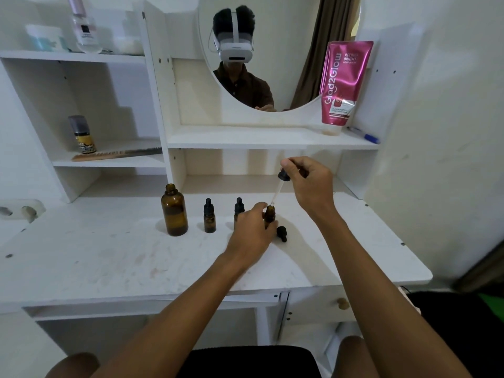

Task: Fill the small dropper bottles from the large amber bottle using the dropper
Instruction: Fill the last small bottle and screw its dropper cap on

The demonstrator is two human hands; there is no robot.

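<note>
Hands meet at a small dropper bottle [270, 214] well to the right of the large amber bottle [174, 211], which we see standing uncapped on the white dressing table [109, 255]. The right hand [308, 184] pinches the black top of the dropper [283, 176] between thumb and fingers and holds it tilted, its glass tip at the small bottle's open mouth. The left hand [251, 230] curls around that bottle and grips it upright on the table. On the side away from the large amber bottle, just beside the held one, a loose black cap [281, 233] lies on its side. Between the held bottle and the large amber bottle we count two more. A capped bottle [210, 217] stands free, and a second capped bottle [239, 206] is partly hidden behind the left hand. Above and right of the large amber bottle, a pink tube [345, 83] leans beside a round mirror [286, 85]. Up to its left, a spray can [81, 135] and a comb [117, 154] sit on a side shelf.
</note>
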